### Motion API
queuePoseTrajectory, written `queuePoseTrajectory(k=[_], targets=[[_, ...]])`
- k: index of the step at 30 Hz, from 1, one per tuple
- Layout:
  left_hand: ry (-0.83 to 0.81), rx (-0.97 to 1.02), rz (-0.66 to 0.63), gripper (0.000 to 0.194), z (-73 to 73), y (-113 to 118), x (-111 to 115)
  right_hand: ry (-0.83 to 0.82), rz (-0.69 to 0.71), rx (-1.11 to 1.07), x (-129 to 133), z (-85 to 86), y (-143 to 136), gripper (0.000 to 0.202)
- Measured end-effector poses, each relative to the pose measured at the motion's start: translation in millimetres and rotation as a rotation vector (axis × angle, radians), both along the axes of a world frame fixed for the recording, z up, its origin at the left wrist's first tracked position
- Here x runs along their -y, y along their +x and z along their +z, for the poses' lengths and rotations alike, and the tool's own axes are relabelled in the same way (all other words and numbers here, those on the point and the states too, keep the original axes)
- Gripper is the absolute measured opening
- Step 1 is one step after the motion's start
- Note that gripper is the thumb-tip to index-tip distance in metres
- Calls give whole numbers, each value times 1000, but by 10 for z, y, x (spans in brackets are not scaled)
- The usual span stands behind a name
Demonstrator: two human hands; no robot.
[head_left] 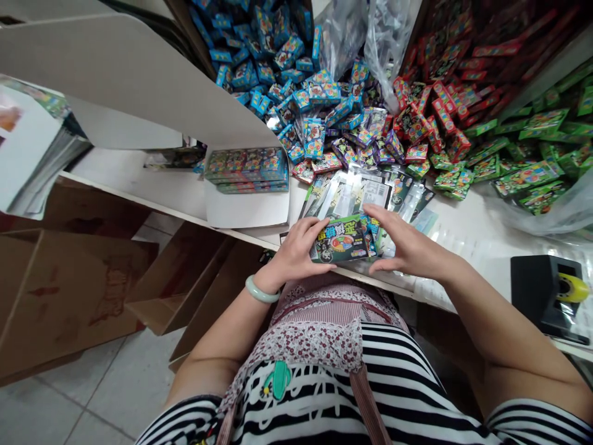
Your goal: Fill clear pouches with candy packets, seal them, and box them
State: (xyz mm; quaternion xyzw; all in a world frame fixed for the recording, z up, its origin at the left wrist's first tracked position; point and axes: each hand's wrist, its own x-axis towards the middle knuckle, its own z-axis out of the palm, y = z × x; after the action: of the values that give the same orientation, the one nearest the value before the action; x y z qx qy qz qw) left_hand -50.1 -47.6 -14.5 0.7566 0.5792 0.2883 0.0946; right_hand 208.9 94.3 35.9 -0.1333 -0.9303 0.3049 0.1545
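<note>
My left hand (301, 252) grips the left end of a flat dark printed pack (340, 241) with a green edge and a coloured wheel picture, thumb above and fingers below. Small blue candy boxes (372, 227) show at its right end; whether they are inside it or behind it I cannot tell. My right hand (405, 244) curves round that end, thumb and forefinger wide apart, its fingertips close to the pack's corners. Beneath and beyond lie flat printed sleeves (352, 191) with clear plastic, overlapping at the table's front edge.
Heaps of blue (278, 55), red (445, 105) and green candy boxes (532, 154) cover the back. Stacked filled packs (248, 167) stand in a white tray (250, 213) at left. A tape dispenser (540, 296) sits at right. Cardboard boxes (69, 296) stand below left.
</note>
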Motion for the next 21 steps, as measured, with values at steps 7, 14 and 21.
queuePoseTrajectory(k=[7,14,21], targets=[[57,27,133,102,-3,188,7,-245,-254,-68,246,-220,-60,54],[-56,606,198,45,53,467,-17,-486,-401,-276,290,-234,-252,34],[-105,816,166,63,-182,578,59,-530,-699,-522,573,-538,-330,43]])
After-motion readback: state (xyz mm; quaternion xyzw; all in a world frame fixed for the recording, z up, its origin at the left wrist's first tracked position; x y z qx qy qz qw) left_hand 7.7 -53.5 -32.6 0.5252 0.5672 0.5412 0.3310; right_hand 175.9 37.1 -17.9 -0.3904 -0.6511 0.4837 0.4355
